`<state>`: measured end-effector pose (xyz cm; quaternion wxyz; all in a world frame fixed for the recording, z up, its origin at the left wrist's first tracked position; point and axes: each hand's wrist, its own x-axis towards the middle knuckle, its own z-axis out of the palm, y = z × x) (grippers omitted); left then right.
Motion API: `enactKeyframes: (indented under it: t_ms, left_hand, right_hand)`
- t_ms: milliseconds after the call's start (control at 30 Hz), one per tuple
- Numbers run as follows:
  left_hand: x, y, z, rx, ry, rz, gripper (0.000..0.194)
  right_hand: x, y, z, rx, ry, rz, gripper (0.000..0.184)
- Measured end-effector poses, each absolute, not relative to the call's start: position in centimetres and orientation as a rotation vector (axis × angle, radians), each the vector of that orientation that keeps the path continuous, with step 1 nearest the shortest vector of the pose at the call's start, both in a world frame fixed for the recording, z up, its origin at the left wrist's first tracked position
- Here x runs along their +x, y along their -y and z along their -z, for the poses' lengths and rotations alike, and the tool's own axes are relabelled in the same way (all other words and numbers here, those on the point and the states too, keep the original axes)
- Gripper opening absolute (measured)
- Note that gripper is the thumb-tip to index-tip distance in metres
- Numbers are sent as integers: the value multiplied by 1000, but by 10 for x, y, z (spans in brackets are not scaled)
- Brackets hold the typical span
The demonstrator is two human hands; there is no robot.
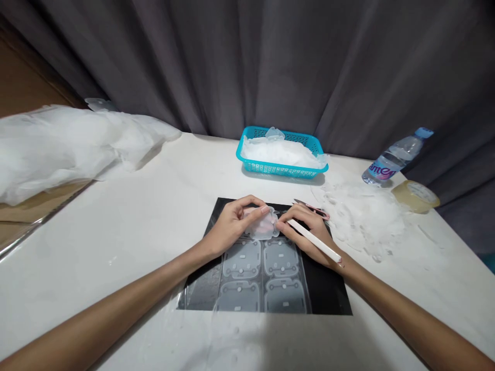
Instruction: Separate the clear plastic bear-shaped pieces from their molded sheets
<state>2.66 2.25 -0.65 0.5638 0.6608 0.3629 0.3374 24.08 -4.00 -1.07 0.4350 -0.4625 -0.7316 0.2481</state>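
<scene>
Plastic piece point(262, 225), frosted and thin, is up over the far part of a black mat point(328, 288), at the centre of a clock whose twelve points to the curtain point(294, 62). The left hand point(240, 219) pinches it from nine o'clock, thumb on the near face and fingers behind (they show faintly through it). From three o'clock the right hand point(307, 226) has its fingers closed round a white tool point(315, 241), slim as a pen; whether its fingertips also touch the piece's edge cannot be told.

At six o'clock a sheet of similar pieces point(262, 273) lies two by two, near the mat's front edge, with a black strip of mat at its right. Pink-handled scissors point(324, 212) sit just beyond the right hand, crowding that side, and loose scraps point(365, 214) spread at three o'clock. Toward nine, white table point(154, 206) gives wide elbow room as far as a white bag point(81, 144).

Between twelve and one a blue basket point(284, 169) holds more white material, its long side along the dark curtain. A water bottle point(396, 158) stands near two o'clock, with a tape roll point(415, 197) just beside it.
</scene>
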Motion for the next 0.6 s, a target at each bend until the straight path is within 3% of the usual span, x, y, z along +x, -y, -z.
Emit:
enactKeyframes:
  t_ms: [600]
  left_hand:
    - [27, -21, 4, 1447, -807, -667, 36]
  right_hand:
    - [242, 40, 10, -1222, 1662, -737, 22]
